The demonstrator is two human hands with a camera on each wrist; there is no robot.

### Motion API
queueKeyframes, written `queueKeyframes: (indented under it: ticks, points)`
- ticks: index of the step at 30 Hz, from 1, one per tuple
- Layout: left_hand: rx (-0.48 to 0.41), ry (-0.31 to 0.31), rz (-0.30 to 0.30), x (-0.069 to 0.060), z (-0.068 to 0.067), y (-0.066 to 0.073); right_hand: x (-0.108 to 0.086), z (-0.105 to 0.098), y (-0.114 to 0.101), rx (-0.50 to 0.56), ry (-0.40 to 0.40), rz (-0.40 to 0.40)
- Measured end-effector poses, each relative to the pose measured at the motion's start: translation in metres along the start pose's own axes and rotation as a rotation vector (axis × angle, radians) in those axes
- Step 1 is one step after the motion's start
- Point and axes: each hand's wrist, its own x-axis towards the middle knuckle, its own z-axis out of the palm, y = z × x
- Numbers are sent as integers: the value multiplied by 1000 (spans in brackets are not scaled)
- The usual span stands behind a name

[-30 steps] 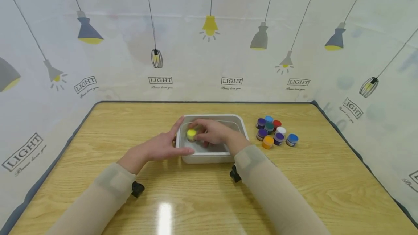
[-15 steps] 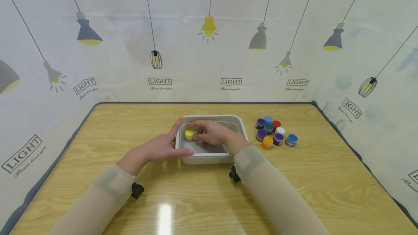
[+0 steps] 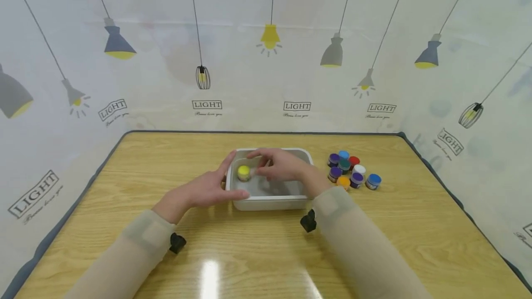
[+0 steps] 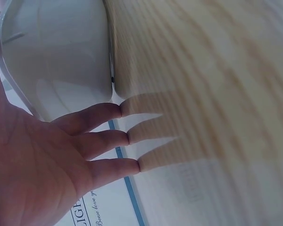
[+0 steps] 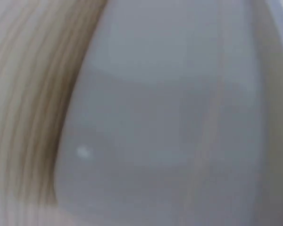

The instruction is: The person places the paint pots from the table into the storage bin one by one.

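Note:
A pale grey plastic box stands in the middle of the wooden table. Inside it, at the left end, a small jar with a yellow lid stands upright. My left hand rests against the box's left end, thumb along the front rim. In the left wrist view its other fingers are straight and spread, tips on the table. Over the box, my right hand is just right of the yellow jar, apart from it, with loosely bent fingers and nothing held. The right wrist view shows only the box's outer wall and some table.
Right of the box several small lidded jars stand close together, among them an orange one, a white one and a red one. A blue jar sits slightly apart. Behind the table hangs a lamp-patterned backdrop.
My right hand has let go of the yellow-lidded jar and drawn back to the right. The jar stays in the box's left end. My left hand keeps its place on the box.

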Motion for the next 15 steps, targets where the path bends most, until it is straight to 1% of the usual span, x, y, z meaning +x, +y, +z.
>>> queueKeyframes:
  ticks: [4, 8, 12, 15]
  points:
    - [-1, 5, -3, 0, 0, 0, -19, -13, 2, -7, 36, 11]
    - [-7, 15, 6, 0, 0, 0, -42, -26, 6, 24, 90, 1]
    - [4, 27, 15, 1, 1, -1, -70, -41, 15, 61, 158, -9]
    - [12, 32, 19, 1, 2, -2, -93, -53, 24, 70, 216, -7]
